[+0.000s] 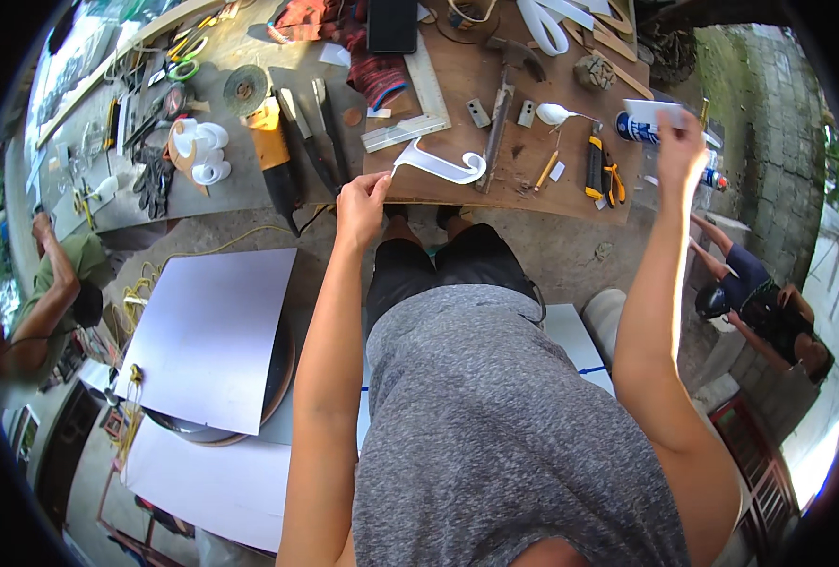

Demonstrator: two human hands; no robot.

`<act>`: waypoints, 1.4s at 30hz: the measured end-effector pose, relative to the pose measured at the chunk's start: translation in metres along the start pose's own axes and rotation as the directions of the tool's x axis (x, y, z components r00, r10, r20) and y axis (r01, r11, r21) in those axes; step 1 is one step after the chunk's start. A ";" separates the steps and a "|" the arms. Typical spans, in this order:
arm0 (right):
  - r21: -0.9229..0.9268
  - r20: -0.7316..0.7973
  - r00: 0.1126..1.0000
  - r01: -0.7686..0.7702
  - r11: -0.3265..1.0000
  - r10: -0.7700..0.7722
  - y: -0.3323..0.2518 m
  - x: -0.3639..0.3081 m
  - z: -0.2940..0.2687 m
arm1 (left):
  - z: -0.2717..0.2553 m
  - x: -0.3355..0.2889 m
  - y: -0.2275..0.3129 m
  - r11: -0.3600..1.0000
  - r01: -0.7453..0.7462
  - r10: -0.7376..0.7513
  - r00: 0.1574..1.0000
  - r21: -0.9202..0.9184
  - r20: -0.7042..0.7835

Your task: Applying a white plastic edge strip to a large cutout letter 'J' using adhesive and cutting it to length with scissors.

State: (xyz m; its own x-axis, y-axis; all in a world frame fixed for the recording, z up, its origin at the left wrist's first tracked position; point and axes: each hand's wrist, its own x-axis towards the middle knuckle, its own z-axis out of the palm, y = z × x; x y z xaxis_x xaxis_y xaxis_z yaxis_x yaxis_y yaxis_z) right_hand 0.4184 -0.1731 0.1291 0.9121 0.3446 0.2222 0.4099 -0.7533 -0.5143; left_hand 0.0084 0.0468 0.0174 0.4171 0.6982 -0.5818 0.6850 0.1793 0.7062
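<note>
Pinching its near left tip, the person's left hand (366,200) holds a white curled piece (448,169) just beyond the fingertips, thumb and finger pressed close. From that grip I see the long axis run rightward to a rolled scroll at the far end; a shorter prong points from near the fingers away from the body. Well to the right, the right hand (682,151) has its fingers narrowed on a small white flat piece (652,111), smeared by blur, its edges hard to make out. That piece partly hides a blue-and-white can (632,129) beside those fingers. Whether the curl touches the brown board (552,200), I can't tell. Farther beyond the left fingers, a black flat device (392,25) is cut off at the top.
</note>
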 end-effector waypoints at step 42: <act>0.734 0.581 -0.119 0.505 0.455 -0.805 -0.170 -0.135 0.187 | 0.002 -0.007 0.007 0.991 -0.106 0.109 0.993 0.081 -0.038</act>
State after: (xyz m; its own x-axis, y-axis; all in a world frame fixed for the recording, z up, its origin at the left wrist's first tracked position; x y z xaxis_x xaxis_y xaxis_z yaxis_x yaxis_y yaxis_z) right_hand 0.2235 0.0126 0.0318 -0.4439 0.8912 -0.0936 0.6397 0.2421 -0.7295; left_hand 0.0112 0.0420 0.0260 0.4665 0.7395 -0.4853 0.6828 0.0478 0.7290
